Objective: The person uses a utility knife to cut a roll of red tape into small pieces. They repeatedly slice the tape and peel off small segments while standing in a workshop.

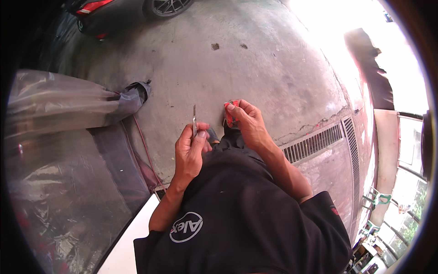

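Held upright in my left hand [189, 153] is a slim metal cutter knife [195, 121], its narrow blade pointing away from me. The thumb and fingers close round its lower part, so most of the handle is hidden. To the right of it, my right hand [253, 125] pinches a small, flat red packet [231, 115] between thumb and fingers. The packet's contents do not show. The two hands are apart, in front of my waist, and the knife does not touch the packet.
Clear plastic sheeting [54, 105] covers a large form on the left, with a red hose [142, 137] beside it. A dark car [123, 18] stands far off on the concrete floor [191, 64]. Drain grates [315, 142] lie to the right. A green stool [382, 198] stands farther right.
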The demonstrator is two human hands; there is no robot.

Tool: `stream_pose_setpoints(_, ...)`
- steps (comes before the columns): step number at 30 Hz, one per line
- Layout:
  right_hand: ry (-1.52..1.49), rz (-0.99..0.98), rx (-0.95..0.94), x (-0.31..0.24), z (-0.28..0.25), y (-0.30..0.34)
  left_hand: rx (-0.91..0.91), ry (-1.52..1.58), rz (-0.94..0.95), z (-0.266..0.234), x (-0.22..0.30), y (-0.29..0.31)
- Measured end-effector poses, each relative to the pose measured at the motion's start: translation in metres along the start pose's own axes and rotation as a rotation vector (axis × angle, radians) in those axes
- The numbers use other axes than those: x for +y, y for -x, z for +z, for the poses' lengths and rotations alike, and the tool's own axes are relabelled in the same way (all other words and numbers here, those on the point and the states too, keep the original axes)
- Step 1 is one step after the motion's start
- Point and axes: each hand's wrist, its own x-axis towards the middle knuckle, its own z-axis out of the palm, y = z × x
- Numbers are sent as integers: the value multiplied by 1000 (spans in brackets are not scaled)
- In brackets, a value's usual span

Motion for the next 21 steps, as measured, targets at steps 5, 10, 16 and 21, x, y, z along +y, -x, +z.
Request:
stream_pose_setpoints(5,-7,-74,-39,-41,4,-99,4,148,-182,-12,46,-104)
stream_pose_setpoints(10,-17,-94,-98,-96,4,-194,125,178,50,-3,47,-215)
stream_pose_setpoints(16,-32,-32,-147,-157,10,-273,31,18,-166,-10,98,-302)
stream_pose_setpoints(21,-120,6,-172,-181,15,-315,65,52,-246,-3,115,-348)
